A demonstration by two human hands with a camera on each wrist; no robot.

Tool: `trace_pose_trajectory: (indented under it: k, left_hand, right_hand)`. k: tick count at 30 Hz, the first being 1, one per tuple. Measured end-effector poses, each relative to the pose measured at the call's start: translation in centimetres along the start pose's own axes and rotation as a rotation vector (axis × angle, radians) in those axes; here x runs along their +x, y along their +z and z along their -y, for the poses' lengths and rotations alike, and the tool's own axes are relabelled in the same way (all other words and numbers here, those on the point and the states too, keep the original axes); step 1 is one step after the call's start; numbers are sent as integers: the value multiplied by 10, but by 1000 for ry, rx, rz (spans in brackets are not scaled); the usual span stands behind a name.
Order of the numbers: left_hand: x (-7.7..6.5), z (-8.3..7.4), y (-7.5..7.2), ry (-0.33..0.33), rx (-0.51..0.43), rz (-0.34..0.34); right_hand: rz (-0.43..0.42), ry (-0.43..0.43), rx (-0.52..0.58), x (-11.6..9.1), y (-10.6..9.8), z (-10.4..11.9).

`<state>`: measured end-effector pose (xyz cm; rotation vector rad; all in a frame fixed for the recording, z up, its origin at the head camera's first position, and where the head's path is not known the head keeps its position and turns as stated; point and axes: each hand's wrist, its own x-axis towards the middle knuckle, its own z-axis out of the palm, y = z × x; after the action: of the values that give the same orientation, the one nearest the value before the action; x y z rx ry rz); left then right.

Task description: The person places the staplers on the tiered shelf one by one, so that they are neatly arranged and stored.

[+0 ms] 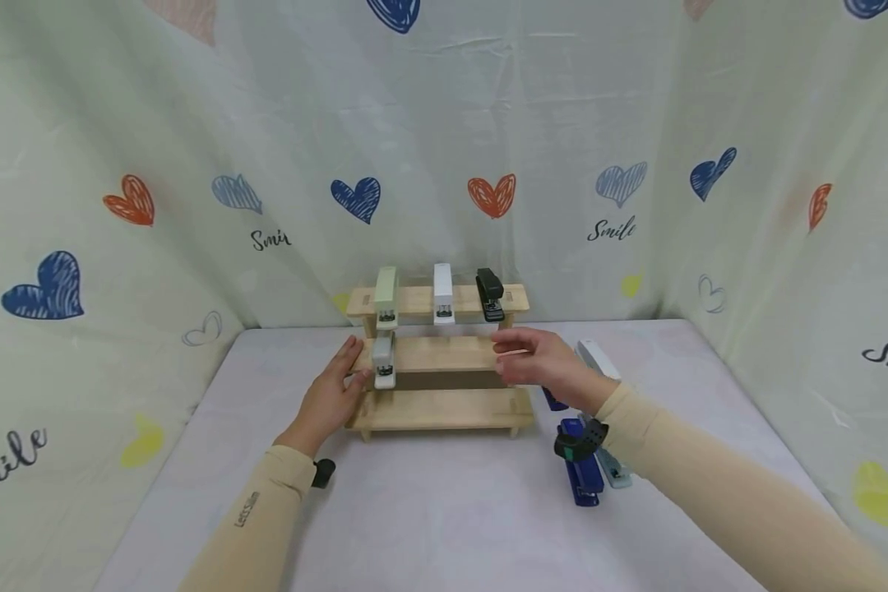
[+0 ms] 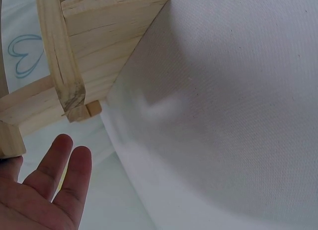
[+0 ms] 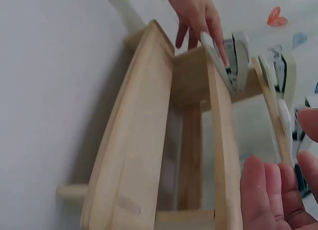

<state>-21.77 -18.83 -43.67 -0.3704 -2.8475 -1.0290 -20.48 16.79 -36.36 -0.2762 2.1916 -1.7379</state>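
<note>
A three-tier wooden rack stands on the table. Its top tier carries a pale green stapler, a white stapler and a black stapler. At the left end of the middle tier sits a light grey stapler. My left hand rests against the rack's left side with extended fingers, its thumb right by that grey stapler. Over the middle tier's right end, my right hand hovers with loosely bent fingers and nothing in it; the right wrist view shows its fingers apart from one another.
Right of the rack, partly behind my right arm, lie a blue stapler, a pale blue-grey stapler, a white stapler and another dark blue one. A heart-printed curtain encloses the table at the back and sides.
</note>
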Motion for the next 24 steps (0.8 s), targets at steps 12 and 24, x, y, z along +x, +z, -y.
trace_pose_trajectory:
  k: [12,24]
  left_hand:
    - [-1,-2,1,-10,9,5]
    - [-1,-2,1,-7,11,-5]
  right_hand:
    - [-187,107,-114,-39,-105,-50]
    - [-256,295,-52,-41,-141,-98]
